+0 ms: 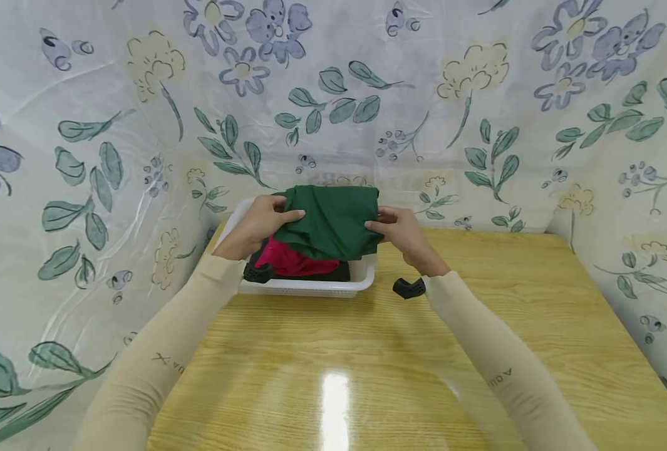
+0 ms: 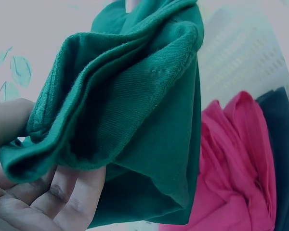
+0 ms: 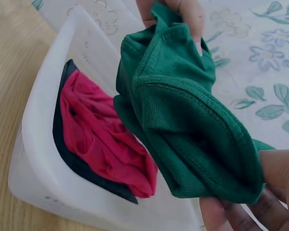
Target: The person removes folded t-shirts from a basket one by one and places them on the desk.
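Note:
A folded green garment (image 1: 333, 219) is held up over a white plastic basket (image 1: 305, 287), its kind not plain from the folds. My left hand (image 1: 262, 222) pinches its left edge between thumb and fingers; the left wrist view shows stitched hems of the green cloth (image 2: 135, 106) in that grip. At the opposite edge my right hand (image 1: 403, 232) pinches the cloth, thumb in front and fingers behind. Below, inside the basket, lies a crumpled pink-red cloth (image 3: 101, 134) on top of a dark folded cloth (image 3: 62, 139). The green folds partly cover both in the head view.
The basket stands on a wooden table (image 1: 288, 357) at its back left, close to the floral sheet (image 1: 333, 113) that hangs behind and at both sides. A bright light reflection (image 1: 335, 407) lies on the table's front. Black wrist mounts (image 1: 409, 288) sit by the sleeves.

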Motion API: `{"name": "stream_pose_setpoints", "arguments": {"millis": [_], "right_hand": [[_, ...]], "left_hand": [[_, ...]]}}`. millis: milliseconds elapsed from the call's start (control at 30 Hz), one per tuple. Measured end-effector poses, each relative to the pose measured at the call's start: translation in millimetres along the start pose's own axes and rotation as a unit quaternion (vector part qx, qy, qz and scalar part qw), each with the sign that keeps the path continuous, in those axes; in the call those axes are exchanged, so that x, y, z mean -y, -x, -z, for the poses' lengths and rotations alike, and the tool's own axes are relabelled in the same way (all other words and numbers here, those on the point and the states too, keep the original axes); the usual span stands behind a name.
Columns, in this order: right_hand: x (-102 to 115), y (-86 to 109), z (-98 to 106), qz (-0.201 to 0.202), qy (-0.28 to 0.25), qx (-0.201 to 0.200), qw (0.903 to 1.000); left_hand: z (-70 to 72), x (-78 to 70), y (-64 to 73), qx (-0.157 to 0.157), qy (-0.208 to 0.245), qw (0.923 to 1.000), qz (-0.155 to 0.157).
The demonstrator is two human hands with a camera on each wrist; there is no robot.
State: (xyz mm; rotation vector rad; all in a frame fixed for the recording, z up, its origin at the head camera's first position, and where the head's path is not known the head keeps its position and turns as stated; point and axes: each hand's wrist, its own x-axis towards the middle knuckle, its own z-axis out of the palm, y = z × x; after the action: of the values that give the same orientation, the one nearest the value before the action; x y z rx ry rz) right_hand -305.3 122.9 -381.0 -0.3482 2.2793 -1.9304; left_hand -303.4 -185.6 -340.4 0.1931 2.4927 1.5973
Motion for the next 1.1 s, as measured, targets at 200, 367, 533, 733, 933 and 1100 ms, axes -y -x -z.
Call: {"name": "stream_pose_setpoints", "arguments": {"millis": [200,367,533,733,933,1100], "right_hand": [[-2,5.4,10,-0.003,0.004,-0.011,0.9999],[-1,10.3,18,-0.009,0.003,-0.015,0.9998],[-1,14.9,28,-0.010,0.009,-0.015,0.9998],[-1,21.1,39,-0.002,0.011,-0.028,0.9995],[-4,26.0,49,-0.005,0.021,-0.029,0.9993],[-7,32.4,60,-0.012,0.026,-0.032,0.9991]], "left_hand": [[-10.7,-7.1,-3.1,-0.001,-0.013,0.9998,-0.012],[-18.6,-11.1,-6.6,-0.005,-0.014,0.9997,-0.020],[-26.4,-16.3,-9.1,0.002,0.004,0.9996,-0.027],[-36.5,-24.2,-12.2,0.013,0.004,0.9991,-0.039],[-46.8,-27.5,-14.4,0.016,-0.001,0.9992,-0.037],[-56.2,-33.6,-14.9,0.029,0.002,0.9988,-0.039]]}}
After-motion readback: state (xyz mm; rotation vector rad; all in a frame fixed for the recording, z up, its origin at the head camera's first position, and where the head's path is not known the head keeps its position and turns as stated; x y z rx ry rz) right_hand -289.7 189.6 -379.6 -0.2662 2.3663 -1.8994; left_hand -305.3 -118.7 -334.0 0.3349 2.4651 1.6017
